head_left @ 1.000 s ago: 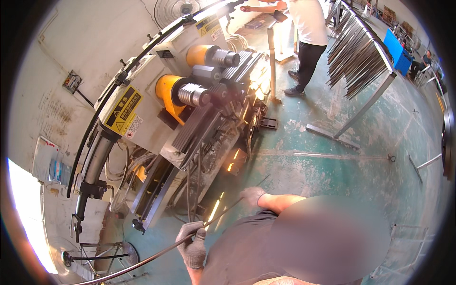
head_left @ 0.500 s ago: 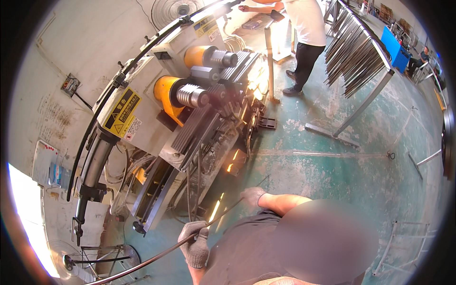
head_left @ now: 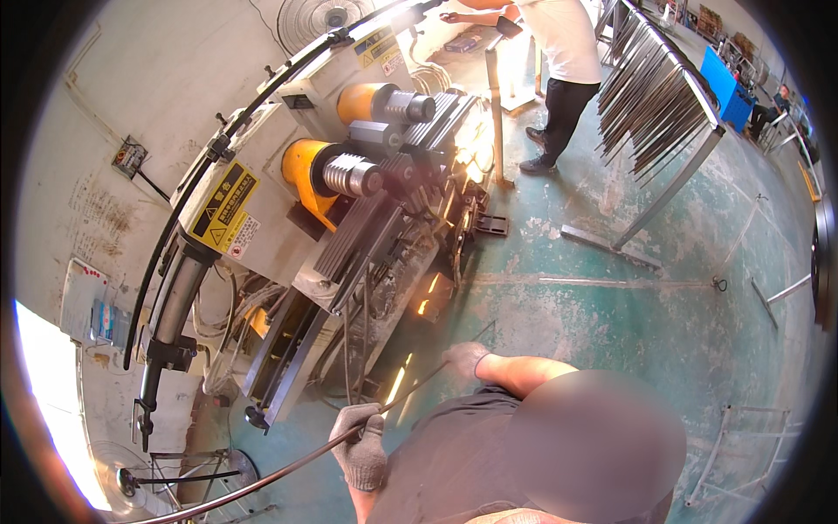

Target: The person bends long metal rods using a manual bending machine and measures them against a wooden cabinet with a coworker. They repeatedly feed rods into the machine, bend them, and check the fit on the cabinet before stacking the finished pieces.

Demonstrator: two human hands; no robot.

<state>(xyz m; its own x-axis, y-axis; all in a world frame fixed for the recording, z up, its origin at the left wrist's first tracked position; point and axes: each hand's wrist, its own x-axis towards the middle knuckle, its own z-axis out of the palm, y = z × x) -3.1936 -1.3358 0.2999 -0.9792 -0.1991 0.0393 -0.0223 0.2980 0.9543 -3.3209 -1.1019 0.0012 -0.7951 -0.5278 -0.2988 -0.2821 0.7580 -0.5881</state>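
My left hand (head_left: 359, 450), in a grey knit glove, is closed round a long thin metal rod (head_left: 288, 471). My right hand (head_left: 466, 359), also gloved, grips the same rod nearer its far end; its fingers are partly hidden. The rod slants from the lower left edge up to the right, and its thin tip shows just past my right hand. It looks bent along the lower left, though the lens also curves lines. Both hands are in front of my dark shirt, apart from the large machine (head_left: 349, 253).
Yellow-and-steel rollers (head_left: 353, 175) sit on the machine. A co-worker in a light shirt (head_left: 563, 44) stands beyond it, near a bright glow. Many dark rods hang on a rack (head_left: 668, 249) at the right. A fan (head_left: 327, 22) is at the back wall; another person (head_left: 768, 113) sits far right.
My hands and the rod stay almost in place, with only a slight shift of the rod's lower left part. The co-worker's arm has moved a little.
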